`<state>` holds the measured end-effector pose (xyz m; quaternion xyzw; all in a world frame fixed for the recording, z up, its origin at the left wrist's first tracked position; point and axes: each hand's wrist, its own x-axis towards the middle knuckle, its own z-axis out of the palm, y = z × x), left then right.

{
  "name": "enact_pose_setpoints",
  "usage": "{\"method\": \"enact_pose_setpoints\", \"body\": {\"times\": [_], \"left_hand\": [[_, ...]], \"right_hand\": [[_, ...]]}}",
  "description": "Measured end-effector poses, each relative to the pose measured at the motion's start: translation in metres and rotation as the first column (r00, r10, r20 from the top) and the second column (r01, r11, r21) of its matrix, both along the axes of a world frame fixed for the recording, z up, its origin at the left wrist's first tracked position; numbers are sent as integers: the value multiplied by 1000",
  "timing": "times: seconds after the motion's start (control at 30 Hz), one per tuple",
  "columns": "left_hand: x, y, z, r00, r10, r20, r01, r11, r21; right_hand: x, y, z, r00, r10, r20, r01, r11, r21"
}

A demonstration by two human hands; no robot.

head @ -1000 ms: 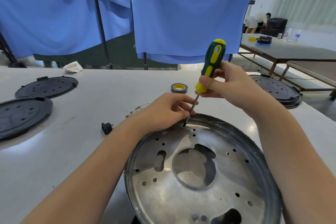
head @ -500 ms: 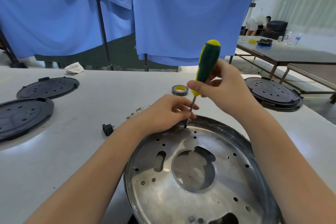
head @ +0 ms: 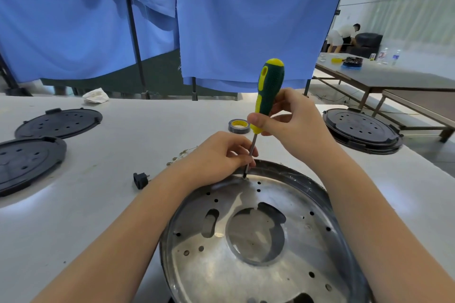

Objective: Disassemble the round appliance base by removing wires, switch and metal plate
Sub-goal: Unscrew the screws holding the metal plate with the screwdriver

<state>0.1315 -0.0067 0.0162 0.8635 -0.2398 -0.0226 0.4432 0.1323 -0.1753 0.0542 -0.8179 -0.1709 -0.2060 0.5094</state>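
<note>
Base [head: 266, 241] sits at table's [head: 147, 145] near edge, right in front of the person, shiny plate [head: 221, 268] facing up and seated inside the dark rim.

Progress, as a guess: mid-task. A small black part w/ prongs [head: 140, 180], maybe the switch, lies loose on the table at approx 9 o'clock of the base, and a thin wire/chain bit [head: 182, 154] lies at 11 o'clock, so wires and switch look to be out already. Plate not yet off; a screw at its 12 o'clock edge is being worked now.

Right hand [head: 293, 122] grips the driver [head: 267, 96] low on the handle, thumb and fingers wrapped round it, shaft nearly upright, tip down on the plate's far edge. Left hand [head: 221, 157] has fingers curled, pinching beside the shaft's lower end and resting on the rim, prob. steadying the tip.

Hard to tell: screw head itself is hidden under tip and fingers. Many plate holes look empty, but can't say which held screws. Base's near edge is cut off by the frame, so any fasteners there are unseen. Underside not visible.
</note>
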Motion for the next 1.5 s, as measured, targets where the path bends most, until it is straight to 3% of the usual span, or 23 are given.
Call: {"method": "enact_pose_setpoints", "body": {"times": [0.67,0.83,0.93,1.13,1.33,1.5], "left_hand": [[1,-1,-2,999,33,-25,-32,999,33],[0,1,-1,998,52,41,-48,995,-86],[-1,2,1,1000,-23,-10,21,991,-136],[0,2,1,992,-84,-99,78,995,-70],[2,2,0,995,-55,-85,49,996,-68],[3,2,-2,999,32,14,-31,999,-44]], "right_hand": [[-1,4,0,991,127,-51,-129,991,-29],[-2,4,1,990,118,-74,-119,993,-14],[-6,7,1,995,85,-55,-89,994,-62],[-8,9,1,998,56,-39,-60,993,-103],[-7,5,1,988,135,-72,-140,987,-75],[-9,8,0,971,218,-96,-225,972,-67]]}}
